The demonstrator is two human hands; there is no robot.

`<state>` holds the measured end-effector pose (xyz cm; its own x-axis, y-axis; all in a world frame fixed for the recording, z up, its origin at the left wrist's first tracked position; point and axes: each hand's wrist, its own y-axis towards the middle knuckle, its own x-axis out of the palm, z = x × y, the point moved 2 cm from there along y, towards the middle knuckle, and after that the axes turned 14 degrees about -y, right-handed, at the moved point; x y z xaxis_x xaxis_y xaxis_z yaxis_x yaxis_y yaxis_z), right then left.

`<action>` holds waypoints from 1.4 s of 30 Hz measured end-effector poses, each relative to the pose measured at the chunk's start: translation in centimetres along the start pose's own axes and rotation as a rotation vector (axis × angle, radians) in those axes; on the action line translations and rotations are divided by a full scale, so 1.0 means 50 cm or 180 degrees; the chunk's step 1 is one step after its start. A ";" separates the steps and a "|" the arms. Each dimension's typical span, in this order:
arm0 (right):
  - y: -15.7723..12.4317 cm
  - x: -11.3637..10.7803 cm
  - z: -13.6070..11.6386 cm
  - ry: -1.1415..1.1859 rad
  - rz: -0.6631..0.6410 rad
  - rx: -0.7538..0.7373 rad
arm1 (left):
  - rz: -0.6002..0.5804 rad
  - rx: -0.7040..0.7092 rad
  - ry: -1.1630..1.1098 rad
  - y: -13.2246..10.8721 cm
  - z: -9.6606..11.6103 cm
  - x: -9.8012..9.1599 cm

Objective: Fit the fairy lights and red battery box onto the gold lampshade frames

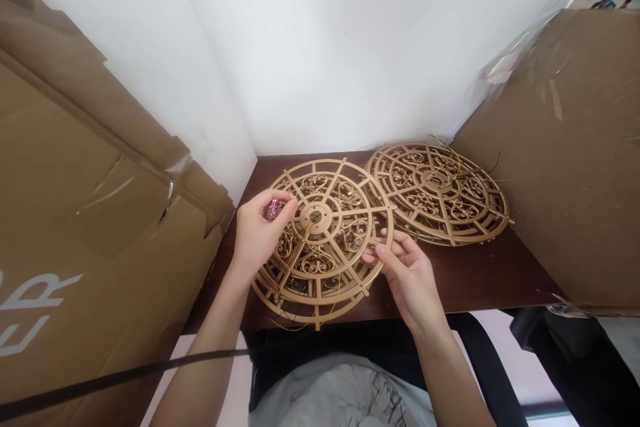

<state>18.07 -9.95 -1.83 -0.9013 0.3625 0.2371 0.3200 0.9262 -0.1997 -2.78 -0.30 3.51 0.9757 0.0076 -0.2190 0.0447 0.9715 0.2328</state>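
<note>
A round gold openwork frame [319, 207] with spokes, scrolls and a central hub lies on top of a stack of similar frames in front of me. My left hand [260, 227] is closed at its upper left side, thumb and forefinger pinched together close to the hub. Inside its curled fingers shows the end of a small red-and-blue printed cylinder [273, 209], its kind unclear. At the lower right rim, my right hand [407, 270] grips the top frame between thumb and fingers. A thin yellow wire [320, 251] loops from the hub across the scrollwork.
Beside the stack, to the right, lies another pile of gold frames [453, 213] with loose wires poking up. Both rest on a dark brown table [480, 273]. Cardboard boxes stand at left [100, 213] and right [560, 167]. A white wall [340, 47] rises behind.
</note>
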 end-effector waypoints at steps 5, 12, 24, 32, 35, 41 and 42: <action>-0.001 -0.001 0.003 0.0006 -0.0011 0.0032 | 0.0068 -0.0405 -0.1025 -0.006 -0.004 0.011; -0.004 0.000 0.006 -0.0022 0.0063 0.0011 | 0.0067 -0.0645 -0.1505 -0.002 -0.023 0.013; -0.013 0.004 0.003 0.0012 0.0073 -0.0095 | -0.0900 0.0500 0.1187 0.003 -0.015 0.031; -0.020 0.005 0.001 -0.0016 0.0014 -0.0197 | -0.1076 0.0885 0.1548 0.015 -0.009 0.031; -0.020 0.004 0.004 -0.0001 -0.0025 -0.0237 | -0.1030 0.1087 0.1540 0.014 -0.010 0.037; -0.019 -0.004 0.012 0.0040 -0.0184 -0.0224 | -0.0924 0.1045 0.1414 0.017 -0.010 0.046; -0.019 -0.006 0.012 0.0032 -0.0232 -0.0235 | -0.0901 0.0946 0.1341 0.018 -0.010 0.046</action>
<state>17.85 -11.01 -2.29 -0.9202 0.2946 0.2579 0.2746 0.9551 -0.1111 -0.60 0.71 2.71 0.7504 -0.0898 -0.6548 0.4085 0.8418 0.3528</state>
